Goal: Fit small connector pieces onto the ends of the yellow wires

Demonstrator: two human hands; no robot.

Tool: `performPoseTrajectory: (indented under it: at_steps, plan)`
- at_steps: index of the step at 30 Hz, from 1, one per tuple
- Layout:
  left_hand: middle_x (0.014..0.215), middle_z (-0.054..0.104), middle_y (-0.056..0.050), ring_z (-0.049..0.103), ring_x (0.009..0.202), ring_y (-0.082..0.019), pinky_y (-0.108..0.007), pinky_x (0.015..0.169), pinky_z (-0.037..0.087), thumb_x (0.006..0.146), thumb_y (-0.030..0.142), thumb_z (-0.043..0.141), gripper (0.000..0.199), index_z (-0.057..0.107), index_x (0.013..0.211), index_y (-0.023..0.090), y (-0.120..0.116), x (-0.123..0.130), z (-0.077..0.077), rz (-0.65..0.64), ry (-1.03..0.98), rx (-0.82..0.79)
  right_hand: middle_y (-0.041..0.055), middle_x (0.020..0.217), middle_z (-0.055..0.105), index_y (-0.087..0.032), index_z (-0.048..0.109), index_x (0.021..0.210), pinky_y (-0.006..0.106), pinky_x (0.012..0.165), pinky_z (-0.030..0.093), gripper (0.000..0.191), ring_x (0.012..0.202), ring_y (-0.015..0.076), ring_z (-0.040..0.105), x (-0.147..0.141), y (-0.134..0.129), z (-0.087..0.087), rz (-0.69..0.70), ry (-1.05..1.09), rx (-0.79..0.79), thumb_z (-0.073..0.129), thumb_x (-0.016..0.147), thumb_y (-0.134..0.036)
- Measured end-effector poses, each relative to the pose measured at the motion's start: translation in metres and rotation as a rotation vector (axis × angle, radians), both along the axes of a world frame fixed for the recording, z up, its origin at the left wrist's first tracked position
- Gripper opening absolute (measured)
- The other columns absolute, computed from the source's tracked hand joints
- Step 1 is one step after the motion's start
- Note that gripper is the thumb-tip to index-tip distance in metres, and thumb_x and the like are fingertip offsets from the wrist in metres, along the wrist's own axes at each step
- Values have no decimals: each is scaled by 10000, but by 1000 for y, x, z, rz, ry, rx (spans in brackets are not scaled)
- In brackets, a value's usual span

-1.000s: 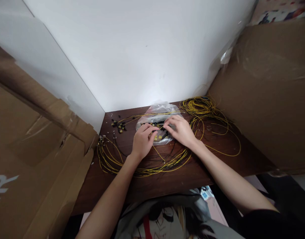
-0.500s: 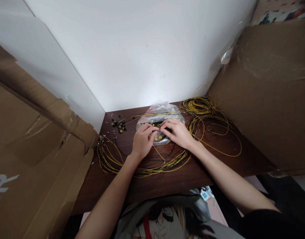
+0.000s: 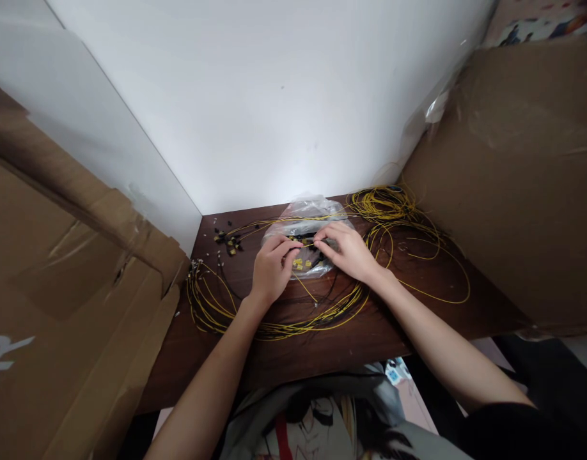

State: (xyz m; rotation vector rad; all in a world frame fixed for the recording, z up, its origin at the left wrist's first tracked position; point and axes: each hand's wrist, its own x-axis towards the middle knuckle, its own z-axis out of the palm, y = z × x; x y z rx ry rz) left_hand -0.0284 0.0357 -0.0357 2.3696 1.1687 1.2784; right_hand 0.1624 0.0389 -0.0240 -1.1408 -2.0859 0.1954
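Observation:
Above a clear plastic bag [image 3: 309, 207] my two hands face each other, a small gap between their fingertips. A thin yellow wire [image 3: 308, 245] spans that gap. My left hand [image 3: 275, 265] pinches the wire's left end, where something small and dark shows. Thumb and fingers of my right hand [image 3: 344, 251] are closed on the same wire. Small yellow-and-black parts [image 3: 300, 263] lie in the bag beneath. A loop of yellow and black wires [image 3: 293, 330] curves across the table below my hands.
Coiled yellow wires [image 3: 382, 204] lie at the table's [image 3: 322, 358] back right, small black-and-yellow pieces [image 3: 233, 244] at the back left. Cardboard boxes flank the table left [image 3: 73, 287] and right [image 3: 518, 191]; a white wall [image 3: 274, 108] stands behind.
My right hand has moved slightly right, away from my left. The gap between the fingertips has widened, and more yellow wire shows between them.

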Motion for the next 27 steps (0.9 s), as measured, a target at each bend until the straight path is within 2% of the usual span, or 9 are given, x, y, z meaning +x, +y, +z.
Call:
performPoseTrajectory:
  at_steps: [7, 11, 15, 18, 23, 27]
  plan:
    - [845, 594, -49, 547, 832, -166, -285, 718, 459, 853, 187, 506, 164, 653, 927, 182, 0, 1, -3, -3, 27, -4, 47, 873, 619, -181, 604, 881, 333, 806, 399, 109, 872, 186, 541, -8, -5, -2, 114, -56, -27, 509, 862, -231]
    - [844, 589, -48, 546, 797, -153, -260, 664, 456, 849, 186, 515, 164, 652, 939, 184, 0, 0, -2, 9, -20, 3, 53, 918, 603, -182, 562, 956, 325, 800, 416, 135, 868, 185, 537, -7, -6, 3, 63, 113, 8, 542, 828, -221]
    - [825, 575, -40, 534, 746, -136, -237, 619, 441, 845, 185, 523, 162, 653, 941, 191, 0, 0, -1, 41, -59, 9, 32, 825, 574, -183, 554, 868, 281, 694, 422, 79, 735, 150, 513, -5, -10, 10, 31, 257, 53, 547, 822, -247]
    - [835, 577, -37, 531, 745, -131, -237, 633, 437, 838, 183, 536, 150, 652, 933, 189, 0, 0, -1, 67, -65, 21, 7, 730, 560, -175, 579, 806, 247, 614, 398, 115, 632, 117, 474, -6, -13, 13, 130, 244, -5, 559, 827, -286]
    - [833, 582, -27, 524, 714, -113, -214, 603, 420, 831, 166, 541, 138, 650, 915, 181, -1, 0, 0, 90, -103, 54, -10, 641, 570, -153, 633, 763, 218, 554, 375, 210, 562, 91, 471, -13, -16, 8, 388, 61, -268, 564, 835, -338]
    - [816, 577, -13, 479, 626, -87, -204, 568, 397, 825, 149, 543, 139, 649, 909, 181, -1, 1, 4, 103, -147, 47, 9, 717, 596, -156, 657, 836, 237, 626, 410, 207, 636, 108, 516, -23, -19, 3, 459, -13, -261, 556, 845, -337]
